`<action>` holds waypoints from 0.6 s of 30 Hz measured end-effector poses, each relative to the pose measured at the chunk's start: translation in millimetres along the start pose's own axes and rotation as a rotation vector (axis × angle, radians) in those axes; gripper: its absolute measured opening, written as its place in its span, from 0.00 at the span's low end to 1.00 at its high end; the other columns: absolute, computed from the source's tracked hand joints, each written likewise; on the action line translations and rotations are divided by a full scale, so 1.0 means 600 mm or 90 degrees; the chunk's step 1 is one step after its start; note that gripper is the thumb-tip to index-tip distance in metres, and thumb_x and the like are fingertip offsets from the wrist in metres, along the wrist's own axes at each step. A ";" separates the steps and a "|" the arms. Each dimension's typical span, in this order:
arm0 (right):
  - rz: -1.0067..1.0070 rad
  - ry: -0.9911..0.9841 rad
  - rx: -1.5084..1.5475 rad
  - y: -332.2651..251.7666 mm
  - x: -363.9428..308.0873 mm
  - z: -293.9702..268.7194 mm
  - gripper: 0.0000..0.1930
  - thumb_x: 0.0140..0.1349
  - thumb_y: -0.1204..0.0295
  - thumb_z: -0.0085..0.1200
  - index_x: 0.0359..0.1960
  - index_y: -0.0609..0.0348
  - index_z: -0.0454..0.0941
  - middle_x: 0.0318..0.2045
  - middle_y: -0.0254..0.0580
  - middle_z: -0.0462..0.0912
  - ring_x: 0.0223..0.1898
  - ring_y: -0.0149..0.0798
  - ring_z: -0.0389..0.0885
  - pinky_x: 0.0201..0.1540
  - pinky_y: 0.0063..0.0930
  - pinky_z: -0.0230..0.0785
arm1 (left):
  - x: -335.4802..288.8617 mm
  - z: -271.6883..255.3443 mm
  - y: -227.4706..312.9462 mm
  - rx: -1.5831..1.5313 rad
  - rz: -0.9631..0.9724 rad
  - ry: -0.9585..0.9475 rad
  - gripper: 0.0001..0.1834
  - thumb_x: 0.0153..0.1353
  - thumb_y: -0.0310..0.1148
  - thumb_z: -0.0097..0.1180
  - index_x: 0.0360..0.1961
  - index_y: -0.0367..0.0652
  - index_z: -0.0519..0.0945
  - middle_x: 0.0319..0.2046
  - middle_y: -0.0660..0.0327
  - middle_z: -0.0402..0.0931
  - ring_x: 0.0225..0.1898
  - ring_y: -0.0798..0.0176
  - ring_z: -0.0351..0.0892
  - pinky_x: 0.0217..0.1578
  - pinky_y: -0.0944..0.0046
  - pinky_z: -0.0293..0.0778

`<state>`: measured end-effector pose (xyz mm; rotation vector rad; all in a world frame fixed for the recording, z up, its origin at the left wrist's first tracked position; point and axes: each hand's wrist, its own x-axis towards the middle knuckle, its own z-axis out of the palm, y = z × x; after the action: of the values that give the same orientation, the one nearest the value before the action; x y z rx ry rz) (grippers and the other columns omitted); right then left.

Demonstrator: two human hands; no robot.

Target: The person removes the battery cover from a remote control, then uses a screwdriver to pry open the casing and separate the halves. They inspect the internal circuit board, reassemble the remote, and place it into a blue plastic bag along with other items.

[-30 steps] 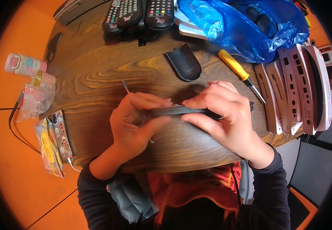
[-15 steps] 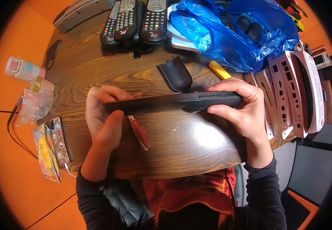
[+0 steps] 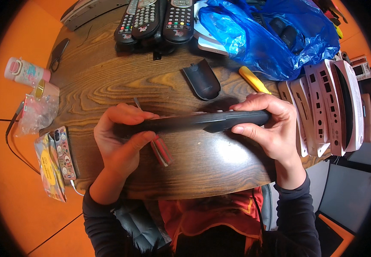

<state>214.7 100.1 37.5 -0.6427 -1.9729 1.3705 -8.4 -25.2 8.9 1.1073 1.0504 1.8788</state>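
Note:
A black remote control (image 3: 185, 122) lies edge-on between my two hands above the table, its side toward me and a few buttons just showing along the upper edge. My left hand (image 3: 123, 135) pinches its left end, fingers on top and thumb below. At the other end, my right hand (image 3: 275, 122) holds it with the thumb under and the fingers over. A red-handled screwdriver (image 3: 162, 152) lies on the table beneath, partly covered by the remote and my left hand. Beyond the remote rests a loose black battery cover (image 3: 202, 81).
More black remotes (image 3: 153, 23) lie at the back beside a blue plastic bag (image 3: 262, 34) with dark items inside. A yellow-handled tool (image 3: 254, 80) sits nearby. White device casings (image 3: 322, 103) stand in a row at right. A phone (image 3: 64, 152) and scissors (image 3: 58, 55) are at left.
The remote has tilted slightly, so buttons now show along its top edge. My left fingers and thumb have shifted inward along it. The view has moved a little.

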 end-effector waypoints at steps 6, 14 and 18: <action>-0.085 -0.043 -0.022 0.014 0.014 -0.011 0.18 0.41 0.76 0.67 0.37 0.62 0.79 0.36 0.40 0.80 0.38 0.31 0.77 0.41 0.21 0.68 | -0.001 0.000 0.001 0.003 0.003 0.018 0.15 0.42 0.13 0.59 0.30 0.37 0.69 0.32 0.55 0.72 0.38 0.59 0.74 0.44 0.59 0.71; 0.027 0.029 0.251 0.009 0.006 -0.038 0.26 0.43 0.74 0.66 0.46 0.66 0.72 0.41 0.48 0.78 0.43 0.36 0.78 0.48 0.28 0.69 | 0.014 -0.026 -0.006 -0.158 -0.039 0.030 0.16 0.46 0.19 0.59 0.35 0.41 0.68 0.37 0.57 0.70 0.43 0.60 0.71 0.49 0.61 0.65; -0.059 0.030 0.340 0.021 0.010 -0.027 0.19 0.51 0.83 0.57 0.47 0.67 0.72 0.43 0.46 0.77 0.44 0.32 0.76 0.50 0.26 0.68 | 0.007 -0.031 -0.014 -0.160 -0.061 0.027 0.16 0.46 0.20 0.60 0.35 0.42 0.68 0.37 0.58 0.70 0.44 0.62 0.70 0.50 0.61 0.64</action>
<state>223.1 118.4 31.2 -0.3229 -1.4811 1.7096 -25.8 -23.1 -3.1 0.8616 0.8460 1.9042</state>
